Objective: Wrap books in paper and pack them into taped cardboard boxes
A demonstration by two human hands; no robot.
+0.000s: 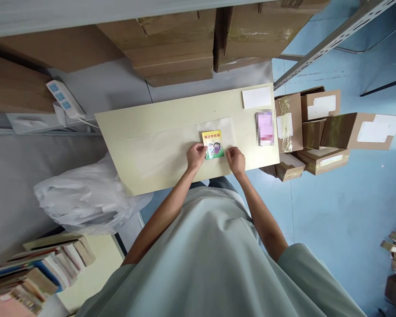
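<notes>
While the book (214, 144) lies between the 2 hands on the table (135, 132), long axis pointing away from the person, the left hand (196, 156) is nearer, fingers pinched on its left edge; the right hand (236, 161) curls just beyond the right edge, its hold unclear from here.

Two bare hands (196, 156) and one picture booklet (213, 144), its title running to five characters, are in view. There is one cream tabletop (152, 125), bearing one white rectangular item (256, 97) and one blurred pink item (265, 127). One power strip (65, 99) shows three blue socket panels; one big plastic bag (82, 193) shows too. At least six floor cartons (339, 127) and four larger cartons (174, 44) appear. The stacked books (62, 262) overlap too much for an exact count.
</notes>
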